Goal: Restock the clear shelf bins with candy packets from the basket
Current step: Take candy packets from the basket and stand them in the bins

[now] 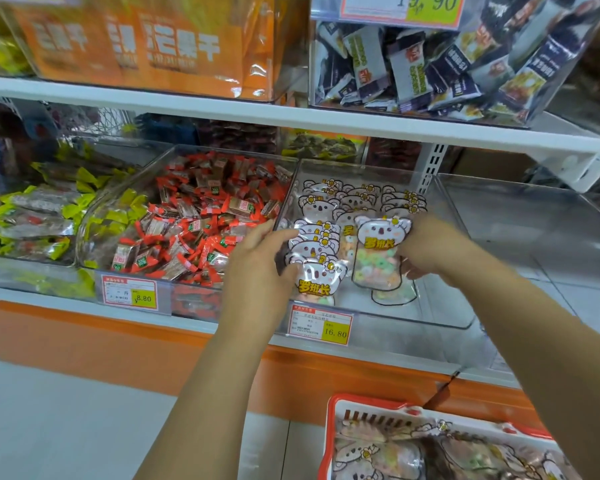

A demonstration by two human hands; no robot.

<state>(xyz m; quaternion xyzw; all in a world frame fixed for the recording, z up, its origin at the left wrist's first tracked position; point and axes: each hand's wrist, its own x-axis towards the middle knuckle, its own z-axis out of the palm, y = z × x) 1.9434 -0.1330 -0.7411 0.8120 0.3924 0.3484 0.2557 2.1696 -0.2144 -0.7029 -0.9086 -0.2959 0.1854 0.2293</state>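
Both bare forearms reach forward and upward from the lower edge, converging a little toward the wrists; the left hand (257, 268) is turned thumb-inward, fingers curled over the top of a stack of packets (314, 251), thumb pressed near its lower edge; the right hand (433, 252) faces it, back upward, fingers curled round the side of a single packet (381, 251).

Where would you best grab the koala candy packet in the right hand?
Pinch its right edge, coming from the right, as the right hand does: the koala candy packet stands upright and flat-faced, and the row of packets in the left hand crowds its other side.
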